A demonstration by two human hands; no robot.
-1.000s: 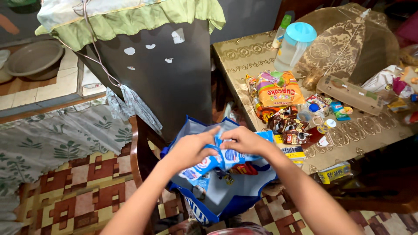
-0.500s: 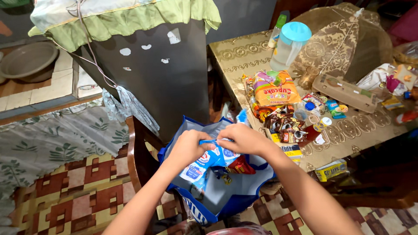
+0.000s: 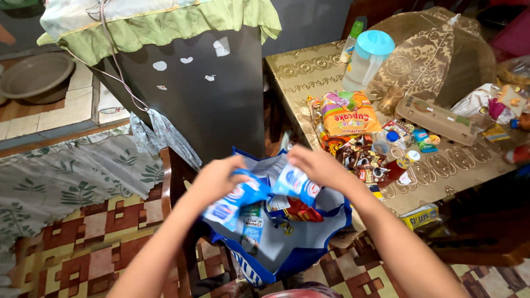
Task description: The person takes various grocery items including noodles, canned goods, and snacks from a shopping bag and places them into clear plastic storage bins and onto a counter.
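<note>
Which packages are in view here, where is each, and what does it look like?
Blue-and-white sachets: held by both hands above the blue bag.
Orange snack bag: lying on the table, puffy.
Flat brown carton: right on the table.
Yellow box: table's near edge.

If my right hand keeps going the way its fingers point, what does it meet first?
Probably the left hand: the right hand points left across the blue bag, both holding blue-and-white packets; depth is unclear.

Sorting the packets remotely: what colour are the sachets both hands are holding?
Blue and white sachets, held over the blue bag; the head view shows them best.
</note>
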